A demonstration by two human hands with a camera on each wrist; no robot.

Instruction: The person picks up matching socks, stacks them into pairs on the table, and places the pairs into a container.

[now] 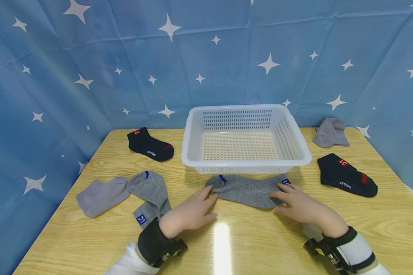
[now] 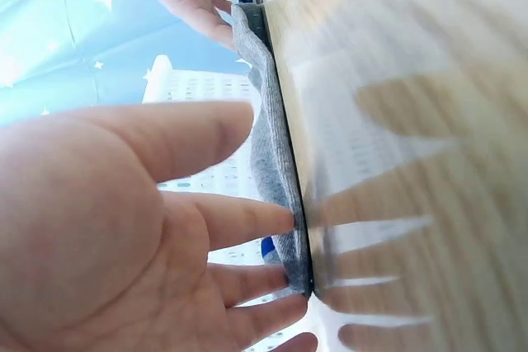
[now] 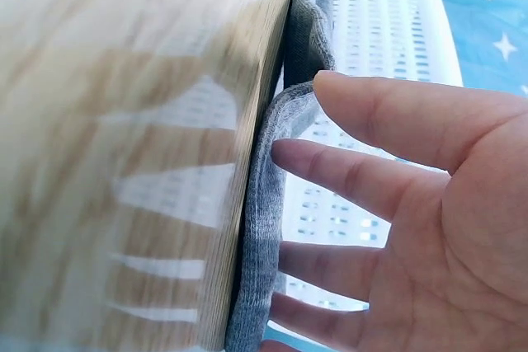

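A dark grey sock (image 1: 244,191) with blue marks lies flat, stretched sideways along the table just in front of the white basket. At its left end, by the toe, my left hand (image 1: 191,212) rests its fingertips on the fabric with its fingers spread fairly straight. My right hand (image 1: 301,204) touches the cuff end near the blue label, its fingers extended too. In the right wrist view the fingertips (image 3: 289,154) meet the sock's edge, which bulges up a little from the table. The left wrist view has the thumb (image 2: 223,133) held apart from the fingers.
The white plastic basket (image 1: 246,168) stands at the back centre. Left are a black sock (image 1: 146,145), a light grey sock (image 1: 101,194) and a folded grey sock (image 1: 155,191). Right are another black sock (image 1: 345,175) and a folded light grey one (image 1: 328,133). A starry blue cloth (image 1: 227,57) hangs behind.
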